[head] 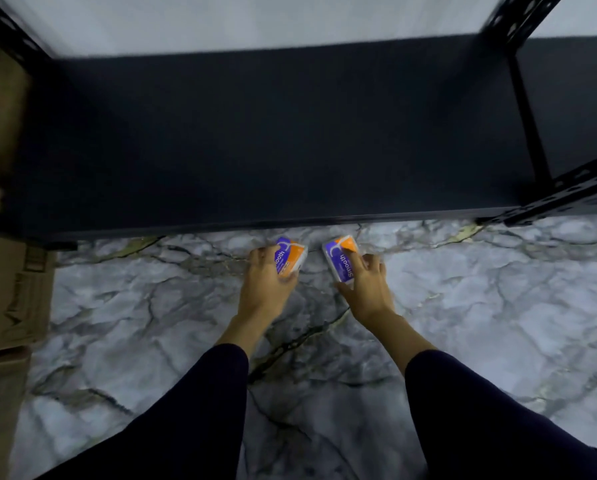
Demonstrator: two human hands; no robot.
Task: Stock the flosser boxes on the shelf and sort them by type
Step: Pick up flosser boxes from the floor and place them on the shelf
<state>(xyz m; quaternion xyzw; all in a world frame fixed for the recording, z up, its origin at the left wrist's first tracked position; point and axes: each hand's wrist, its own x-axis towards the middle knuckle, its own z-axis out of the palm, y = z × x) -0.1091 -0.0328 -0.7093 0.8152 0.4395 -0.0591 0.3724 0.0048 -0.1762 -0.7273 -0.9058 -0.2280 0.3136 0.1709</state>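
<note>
Head view: I see left hand (pixel 267 282) and right hand (pixel 368 284), fingers clamped on one flosser box each (pixel 290 255) (pixel 340 259), below dark shelf (pixel 273 133).

Single head-worn wide-angle view. Looks steeply down and forward from standing height. Dark shelf board (pixel 273 133) fills upper half; marble-pattern floor (pixel 480 323) fills lower half. Both sleeved forearms enter from bottom edge. Edges blurred, lines bowed.
</note>
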